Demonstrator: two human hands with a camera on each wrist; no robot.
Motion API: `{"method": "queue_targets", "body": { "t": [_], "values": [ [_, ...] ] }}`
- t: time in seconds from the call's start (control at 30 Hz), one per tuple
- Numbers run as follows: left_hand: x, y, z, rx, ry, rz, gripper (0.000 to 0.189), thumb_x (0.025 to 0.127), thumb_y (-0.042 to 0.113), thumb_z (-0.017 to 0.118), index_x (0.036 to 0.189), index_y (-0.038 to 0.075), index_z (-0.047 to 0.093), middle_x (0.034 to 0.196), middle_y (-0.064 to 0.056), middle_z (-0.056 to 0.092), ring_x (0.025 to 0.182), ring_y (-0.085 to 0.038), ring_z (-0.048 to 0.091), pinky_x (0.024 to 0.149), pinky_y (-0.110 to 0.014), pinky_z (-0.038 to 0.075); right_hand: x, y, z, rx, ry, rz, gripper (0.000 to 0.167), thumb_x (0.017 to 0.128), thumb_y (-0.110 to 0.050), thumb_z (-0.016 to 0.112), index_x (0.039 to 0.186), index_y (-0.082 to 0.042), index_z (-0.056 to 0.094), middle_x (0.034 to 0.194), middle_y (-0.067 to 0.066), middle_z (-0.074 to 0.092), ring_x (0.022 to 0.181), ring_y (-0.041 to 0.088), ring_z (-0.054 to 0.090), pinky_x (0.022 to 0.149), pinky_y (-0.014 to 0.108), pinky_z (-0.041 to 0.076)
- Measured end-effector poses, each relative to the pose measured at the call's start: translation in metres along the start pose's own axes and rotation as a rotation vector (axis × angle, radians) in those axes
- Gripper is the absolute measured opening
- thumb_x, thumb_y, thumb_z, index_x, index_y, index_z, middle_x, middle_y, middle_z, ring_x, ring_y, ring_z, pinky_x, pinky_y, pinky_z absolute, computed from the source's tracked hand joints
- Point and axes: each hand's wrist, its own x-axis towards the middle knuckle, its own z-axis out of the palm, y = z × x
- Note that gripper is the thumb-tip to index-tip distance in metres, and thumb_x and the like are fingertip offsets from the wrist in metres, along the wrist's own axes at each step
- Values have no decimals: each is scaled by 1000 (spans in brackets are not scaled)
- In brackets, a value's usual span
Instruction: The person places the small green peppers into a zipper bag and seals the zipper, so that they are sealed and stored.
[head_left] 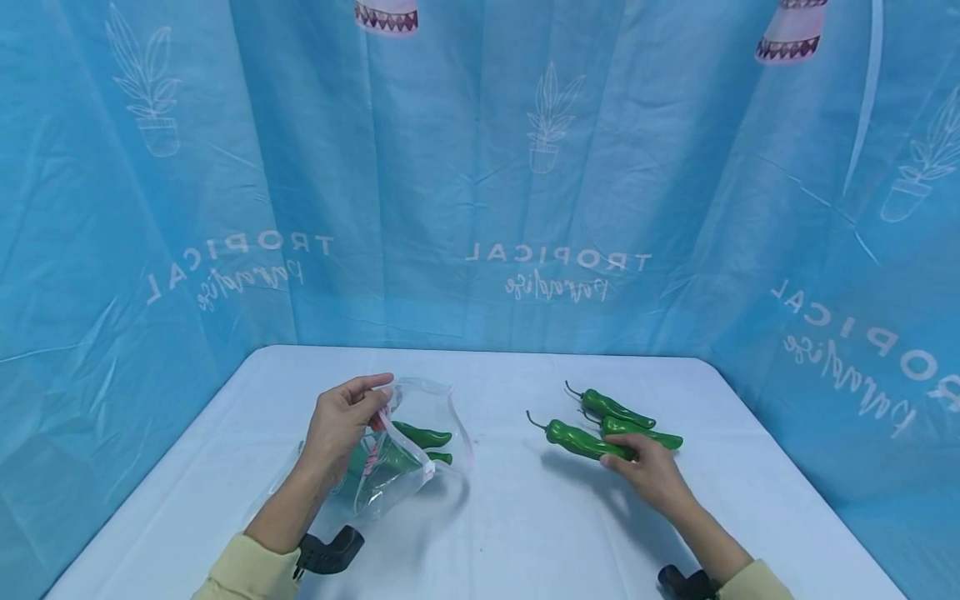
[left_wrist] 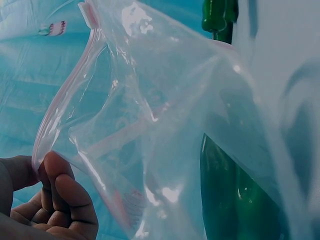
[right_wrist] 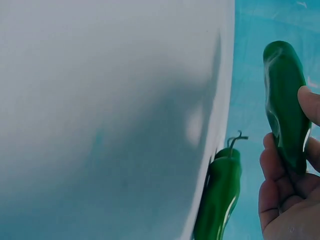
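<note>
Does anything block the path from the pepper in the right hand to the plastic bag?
Nothing visible does: in the head view, only white tabletop lies between the held pepper and the bag, whose edge the left hand pinches.

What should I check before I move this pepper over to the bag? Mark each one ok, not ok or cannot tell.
1. Left hand has the bag: ok, thumb and fingers pinch its edge.
2. Bag's mouth is open: ok, its lips look parted in the head view.
3. Right hand has a pepper: ok, it holds the held pepper by the end away from the stem.
4. Held pepper is off the table: ok, it looks lifted.
5. Held pepper is at the mouth: not ok, it is apart, to the right.
6. Bag has room: cannot tell; peppers inside show, but folds hide the rest.
</note>
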Motion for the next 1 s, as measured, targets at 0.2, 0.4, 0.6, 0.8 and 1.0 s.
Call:
{"method": "queue_targets", "body": {
  "t": [0.2, 0.4, 0.6, 0.8, 1.0],
  "values": [
    [0, -1, 0, 0, -2, 1, 32, 93, 21, 57, 123, 10, 61, 87, -5, 63, 65, -10, 55, 66, -21, 48, -3, -9, 1, 13, 1, -19, 43, 82, -29, 72, 120, -13, 64, 114, 8, 64, 90, 18, 50, 68, 25, 42],
    [0, -2, -1, -4, 0, 2, 32, 93, 21, 57, 123, 10, 61, 84, -4, 62, 65, -10, 55, 66, -21, 49, -8, -18, 1, 29, -4, -57, 42, 81, -32, 72, 118, -15, 65, 116, 6, 64, 93, 17, 51, 72, 27, 44],
    [0, -2, -2, -7, -3, -2, 33, 93, 21, 57, 124, 10, 61, 83, -3, 62, 65, -10, 55, 66, -23, 49, -12, -26, 1, 37, -8, -85, 42, 81, -32, 72, 118, -15, 65, 120, 7, 62, 97, 18, 52, 76, 29, 44],
    [1, -3, -2, -7, -3, -3, 33, 93, 21, 58, 124, 9, 60, 83, -3, 62, 64, -10, 55, 66, -22, 49, -14, -35, 3, 67, -8, -97, 39, 80, -28, 73, 117, -15, 66, 114, 5, 62, 93, 17, 51, 72, 28, 42],
    [1, -4, -2, -6, 0, -1, 33, 93, 22, 58, 123, 10, 61, 84, -3, 63, 65, -10, 55, 67, -23, 50, -16, -45, 6, 79, -15, -117, 36, 79, -25, 74, 114, -18, 67, 108, 1, 63, 90, 16, 49, 74, 28, 40]
  ]
}}
